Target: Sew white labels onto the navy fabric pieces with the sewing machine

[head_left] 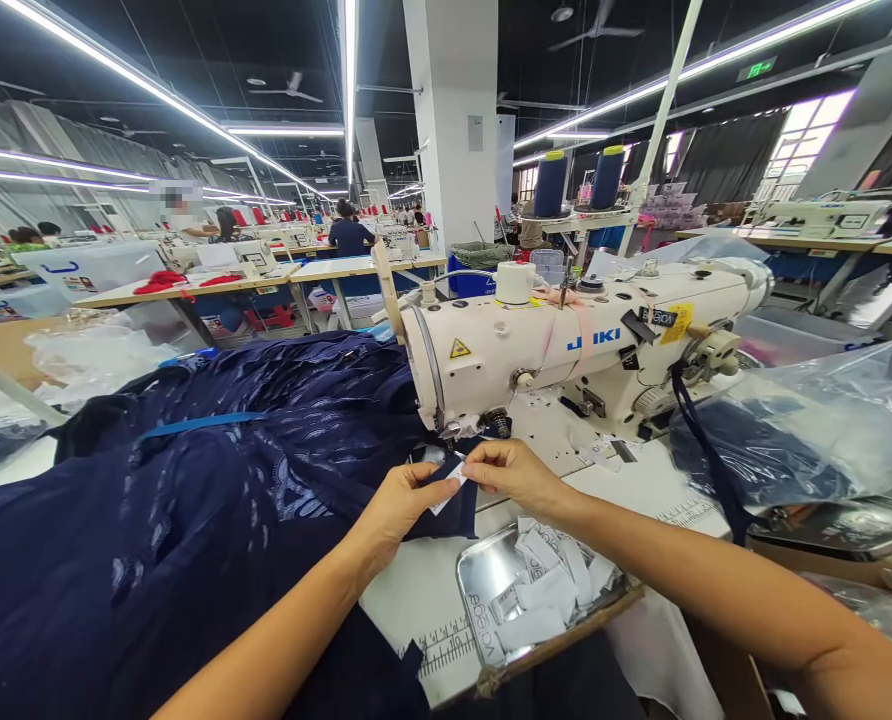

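Note:
In front of the needle area of a white sewing machine [491, 350], my two hands meet at a small white label [450, 485] on navy fabric [457, 515]. My left hand [401, 505] pinches the label's left side together with the fabric. Thumb and fingers of my right hand [510, 470] close on the label's upper right end. A large heap of navy lace-patterned fabric [213, 500] spreads out to the left and runs under the machine head. Just below my right forearm, a metal tray [483, 560] holds many loose white labels [555, 580].
A clear plastic bag [791, 430] with dark fabric lies right of the machine. Navy thread cones [549, 185] stand behind it. A measuring scale [446, 645] is printed on the tabletop. Farther back, a person in dark clothing [350, 232] sits among other sewing tables.

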Demonstrator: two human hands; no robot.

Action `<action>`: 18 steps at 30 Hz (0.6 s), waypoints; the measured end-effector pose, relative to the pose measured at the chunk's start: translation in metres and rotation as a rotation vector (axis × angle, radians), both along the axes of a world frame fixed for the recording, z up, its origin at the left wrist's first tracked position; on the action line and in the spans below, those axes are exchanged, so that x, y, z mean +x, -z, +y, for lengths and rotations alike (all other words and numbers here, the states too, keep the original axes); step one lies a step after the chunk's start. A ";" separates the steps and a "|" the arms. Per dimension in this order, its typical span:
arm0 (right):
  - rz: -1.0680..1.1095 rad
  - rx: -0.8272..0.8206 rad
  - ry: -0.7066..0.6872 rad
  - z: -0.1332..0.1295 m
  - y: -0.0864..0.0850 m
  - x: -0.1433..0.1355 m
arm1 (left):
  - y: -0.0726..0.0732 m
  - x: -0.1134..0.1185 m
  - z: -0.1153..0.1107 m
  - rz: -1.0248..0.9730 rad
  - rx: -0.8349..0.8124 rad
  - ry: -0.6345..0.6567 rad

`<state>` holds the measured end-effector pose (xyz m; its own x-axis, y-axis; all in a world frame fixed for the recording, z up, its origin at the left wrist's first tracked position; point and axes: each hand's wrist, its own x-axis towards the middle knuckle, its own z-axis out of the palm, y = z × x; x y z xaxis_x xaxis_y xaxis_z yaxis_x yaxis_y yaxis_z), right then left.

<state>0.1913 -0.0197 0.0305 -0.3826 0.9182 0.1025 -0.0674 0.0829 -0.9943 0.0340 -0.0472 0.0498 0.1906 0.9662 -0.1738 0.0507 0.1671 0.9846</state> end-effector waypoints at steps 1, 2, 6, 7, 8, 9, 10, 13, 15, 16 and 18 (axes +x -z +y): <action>0.001 -0.006 -0.011 0.000 0.000 0.000 | -0.001 0.000 0.000 0.005 -0.010 0.006; 0.002 -0.013 -0.021 0.000 0.001 0.000 | -0.001 -0.001 0.000 0.012 -0.018 0.012; 0.030 -0.021 -0.010 -0.002 0.003 -0.004 | -0.001 -0.002 0.004 0.068 -0.035 0.023; 0.036 -0.016 -0.009 -0.002 0.005 -0.005 | 0.000 -0.002 0.005 0.089 -0.033 0.021; 0.031 -0.005 -0.021 -0.001 0.006 -0.005 | 0.001 -0.002 0.005 0.110 -0.030 0.021; 0.009 0.017 -0.048 0.001 0.007 -0.003 | 0.003 -0.003 0.006 0.130 -0.023 0.021; -0.037 0.057 -0.086 0.005 0.008 0.001 | 0.004 -0.004 0.006 0.147 -0.013 0.020; -0.387 0.304 -0.141 0.024 0.008 0.025 | 0.007 -0.012 0.004 0.211 0.048 -0.011; -0.811 0.525 -0.029 0.044 0.006 0.047 | 0.006 -0.021 0.004 0.371 0.230 -0.073; -1.030 0.631 0.110 0.057 0.004 0.058 | 0.005 -0.024 0.006 0.495 0.404 -0.115; -1.246 0.768 0.311 0.083 0.001 0.074 | 0.002 -0.028 0.012 0.781 0.887 -0.162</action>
